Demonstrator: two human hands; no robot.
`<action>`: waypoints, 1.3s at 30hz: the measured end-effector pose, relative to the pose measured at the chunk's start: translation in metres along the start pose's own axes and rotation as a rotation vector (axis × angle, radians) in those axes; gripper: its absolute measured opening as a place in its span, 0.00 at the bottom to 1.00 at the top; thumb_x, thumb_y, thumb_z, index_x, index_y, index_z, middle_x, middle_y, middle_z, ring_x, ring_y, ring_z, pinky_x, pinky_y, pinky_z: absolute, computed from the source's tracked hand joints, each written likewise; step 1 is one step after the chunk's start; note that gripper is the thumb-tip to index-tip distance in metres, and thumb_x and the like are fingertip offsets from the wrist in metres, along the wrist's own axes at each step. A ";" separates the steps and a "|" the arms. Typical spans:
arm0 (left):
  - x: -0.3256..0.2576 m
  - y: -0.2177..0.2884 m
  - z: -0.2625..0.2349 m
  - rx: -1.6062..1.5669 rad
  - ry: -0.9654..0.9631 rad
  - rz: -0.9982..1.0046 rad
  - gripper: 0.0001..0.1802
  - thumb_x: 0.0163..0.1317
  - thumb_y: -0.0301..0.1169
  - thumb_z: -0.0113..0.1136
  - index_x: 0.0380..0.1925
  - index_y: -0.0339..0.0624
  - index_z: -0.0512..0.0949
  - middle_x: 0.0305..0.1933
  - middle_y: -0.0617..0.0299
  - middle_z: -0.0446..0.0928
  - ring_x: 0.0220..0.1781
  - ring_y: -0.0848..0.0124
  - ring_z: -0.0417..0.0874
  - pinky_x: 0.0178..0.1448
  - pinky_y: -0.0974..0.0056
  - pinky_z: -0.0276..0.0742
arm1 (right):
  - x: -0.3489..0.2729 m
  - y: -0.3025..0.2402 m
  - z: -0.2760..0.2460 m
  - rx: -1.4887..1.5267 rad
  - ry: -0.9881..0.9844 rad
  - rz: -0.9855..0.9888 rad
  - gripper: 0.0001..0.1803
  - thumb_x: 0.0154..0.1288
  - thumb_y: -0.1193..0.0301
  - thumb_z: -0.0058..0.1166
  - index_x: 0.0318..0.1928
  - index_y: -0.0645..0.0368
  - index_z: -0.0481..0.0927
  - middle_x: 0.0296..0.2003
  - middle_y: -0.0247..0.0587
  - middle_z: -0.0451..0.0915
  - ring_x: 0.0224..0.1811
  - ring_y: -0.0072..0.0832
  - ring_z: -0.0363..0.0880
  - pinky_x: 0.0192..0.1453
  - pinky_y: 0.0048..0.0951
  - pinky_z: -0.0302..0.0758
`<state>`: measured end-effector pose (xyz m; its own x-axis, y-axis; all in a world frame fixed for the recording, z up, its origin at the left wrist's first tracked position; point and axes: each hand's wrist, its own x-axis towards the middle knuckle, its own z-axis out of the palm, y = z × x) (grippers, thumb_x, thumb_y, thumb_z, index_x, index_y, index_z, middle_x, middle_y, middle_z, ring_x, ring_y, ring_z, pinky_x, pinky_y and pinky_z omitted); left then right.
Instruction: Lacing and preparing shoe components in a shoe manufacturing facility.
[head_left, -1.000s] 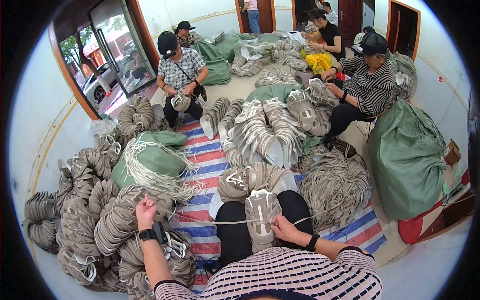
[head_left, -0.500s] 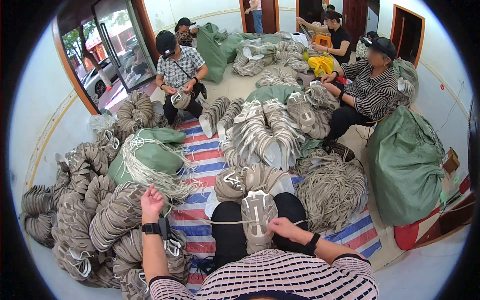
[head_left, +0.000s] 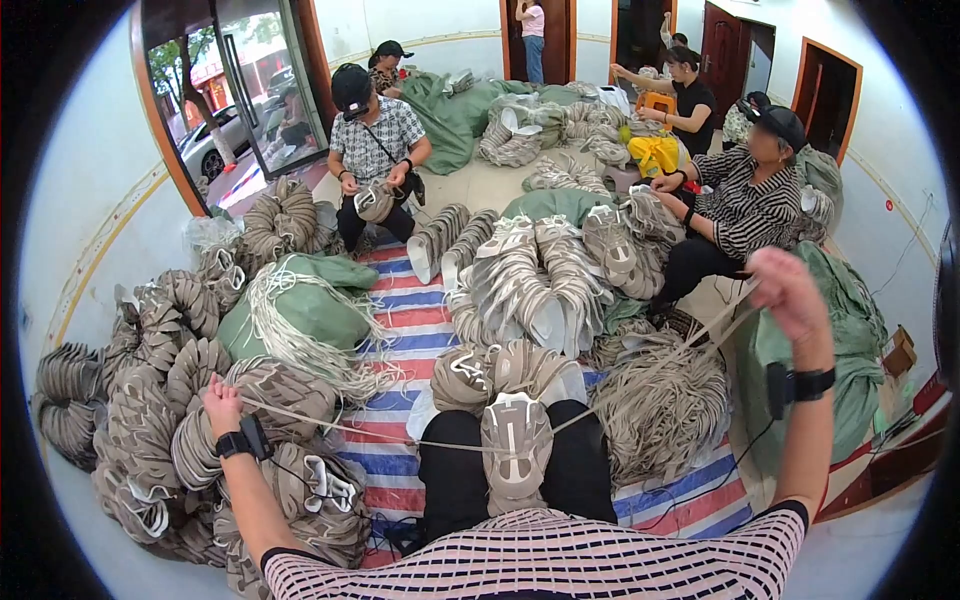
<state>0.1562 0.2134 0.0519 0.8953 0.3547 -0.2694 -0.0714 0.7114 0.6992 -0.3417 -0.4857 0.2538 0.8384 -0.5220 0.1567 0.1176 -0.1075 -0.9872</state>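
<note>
A beige-brown shoe upper [head_left: 517, 430] with white trim lies on my lap between my black-clad knees, its rounded end toward me. A long beige shoelace [head_left: 350, 430] crosses it and stretches out to both sides. Far to the left, my left hand [head_left: 222, 402] is closed on one side of the lace, above a pile of uppers. My right hand [head_left: 787, 292], raised high and far to the right, grips the other side in a fist; strands run down from it toward the upper. Just beyond my knees lies a bundle of uppers [head_left: 500, 372].
Loose laces [head_left: 665, 405] lie heaped right of my knees; pale laces [head_left: 300, 310] drape over a green sack at left. Stacked uppers [head_left: 150, 430] fill the left side. A big green sack [head_left: 840, 370] stands at right. Striped sheeting [head_left: 400, 345] covers the floor. Several people work beyond.
My right hand has swung from beside the upper up and out to the right, drawing the lace long. My left hand has moved outward to the left and slightly down.
</note>
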 end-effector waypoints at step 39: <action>-0.312 -0.170 0.165 0.395 -1.057 -0.399 0.12 0.70 0.35 0.43 0.33 0.40 0.72 0.18 0.78 0.54 0.14 0.88 0.48 0.15 0.78 0.41 | 0.027 -0.005 0.231 -0.041 -0.816 0.127 0.09 0.62 0.73 0.54 0.40 0.66 0.77 0.28 0.38 0.81 0.30 0.21 0.81 0.32 0.17 0.73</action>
<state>-0.0380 -0.1186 0.1263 0.7554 -0.6543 0.0348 0.2679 0.3568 0.8949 -0.1968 -0.3038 0.2565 0.9688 0.2444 -0.0419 -0.0107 -0.1277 -0.9918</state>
